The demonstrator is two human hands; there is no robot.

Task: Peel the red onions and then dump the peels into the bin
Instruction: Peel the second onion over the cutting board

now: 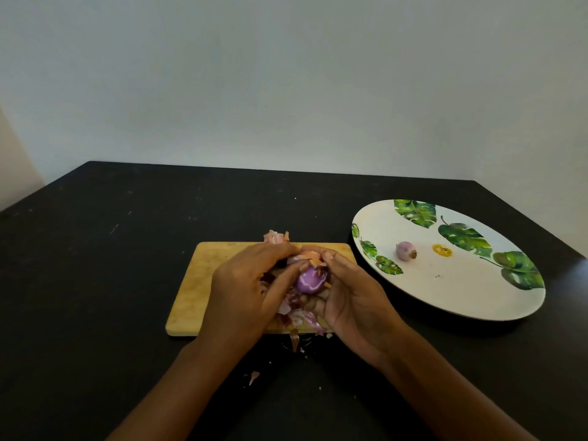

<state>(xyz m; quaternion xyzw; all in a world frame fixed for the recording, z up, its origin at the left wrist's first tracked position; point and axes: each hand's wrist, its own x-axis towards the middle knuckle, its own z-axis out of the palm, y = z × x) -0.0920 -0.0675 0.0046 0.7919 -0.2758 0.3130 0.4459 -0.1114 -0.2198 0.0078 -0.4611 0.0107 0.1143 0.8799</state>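
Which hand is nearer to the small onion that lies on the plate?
Right. The right hand is just left of the plate where the small onion lies; the left hand is farther left, over the cutting board. Both hold the purple onion.

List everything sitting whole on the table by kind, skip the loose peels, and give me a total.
Plate: 1
Cutting board: 1
Onions: 2, a held onion gripped between the left hand and right hand, and a second onion on the plate
Total: 4
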